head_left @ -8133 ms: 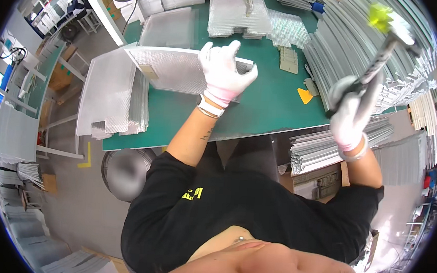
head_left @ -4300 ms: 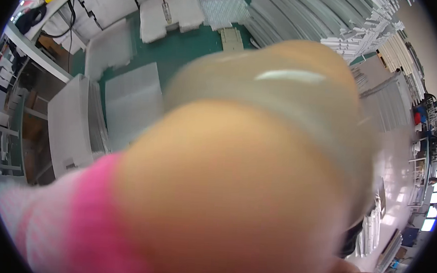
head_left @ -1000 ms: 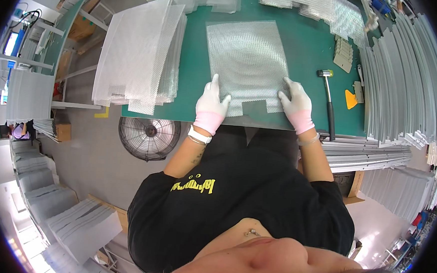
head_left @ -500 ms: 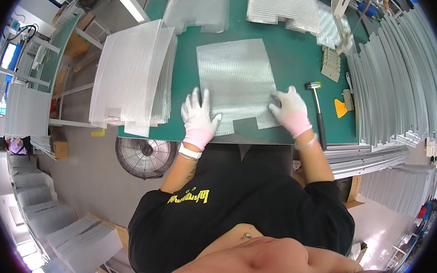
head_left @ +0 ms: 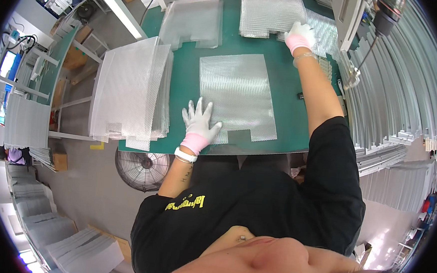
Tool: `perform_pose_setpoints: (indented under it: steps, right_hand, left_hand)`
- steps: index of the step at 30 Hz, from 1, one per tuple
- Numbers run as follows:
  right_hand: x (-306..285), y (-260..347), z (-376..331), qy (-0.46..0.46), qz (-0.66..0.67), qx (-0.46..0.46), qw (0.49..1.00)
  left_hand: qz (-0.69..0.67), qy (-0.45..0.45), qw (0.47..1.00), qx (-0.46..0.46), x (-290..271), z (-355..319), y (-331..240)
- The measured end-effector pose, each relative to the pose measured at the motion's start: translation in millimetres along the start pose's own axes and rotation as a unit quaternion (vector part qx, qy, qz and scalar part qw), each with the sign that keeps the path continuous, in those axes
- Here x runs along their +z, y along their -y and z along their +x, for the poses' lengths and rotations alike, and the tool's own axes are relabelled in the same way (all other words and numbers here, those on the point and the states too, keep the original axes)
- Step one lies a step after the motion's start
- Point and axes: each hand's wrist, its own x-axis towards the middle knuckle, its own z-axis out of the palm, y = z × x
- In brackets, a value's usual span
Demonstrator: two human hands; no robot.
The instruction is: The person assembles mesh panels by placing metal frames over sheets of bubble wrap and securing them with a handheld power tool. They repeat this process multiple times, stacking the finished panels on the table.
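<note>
The mesh sheet (head_left: pixel 239 87) is gleaming like rough metal, the tabletop (head_left: pixel 184 79) is looking smooth and matt, and the gloves (head_left: pixel 198 127) are showing dull cloth.

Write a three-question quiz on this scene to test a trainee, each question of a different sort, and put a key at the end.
1. Multiple choice: on the single mesh sheet lying mid-table on the green tabletop, which edge has the rectangular notch? A) far; B) near; C) right.
2. True or false: the gloved left hand is at that sheet's left edge, with its fingers spread.
3. Short answer: which hand is stretched out to the far mesh sheets?

Key: 1. B, the edge toward the person. 2. True. 3. The gloved right hand.
</note>
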Motion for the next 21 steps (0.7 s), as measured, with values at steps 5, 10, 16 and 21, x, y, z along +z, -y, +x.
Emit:
perform_pose_setpoints:
  steps: [5,10,16,21]
  right_hand:
    - [-6,-12,28,-0.182,0.222,-0.082,0.954]
    - [-76,-38,14,-0.13,0.775,-0.217,0.58]
    - [-78,-70,-65,0.009,0.782,-0.234,0.578]
    - [-16,-93,-226,0.058,0.64,-0.21,0.737]
  left_hand:
    - [-0.033,-0.155,0.987,-0.003,-9,-9,-13]
    - [-0.172,-0.288,0.94,0.064,-21,-16,-5]
    - [-0.672,-0.13,0.726,0.076,-43,-7,-9]
    - [-0.662,-0.113,0.741,0.0,-62,-15,-20]
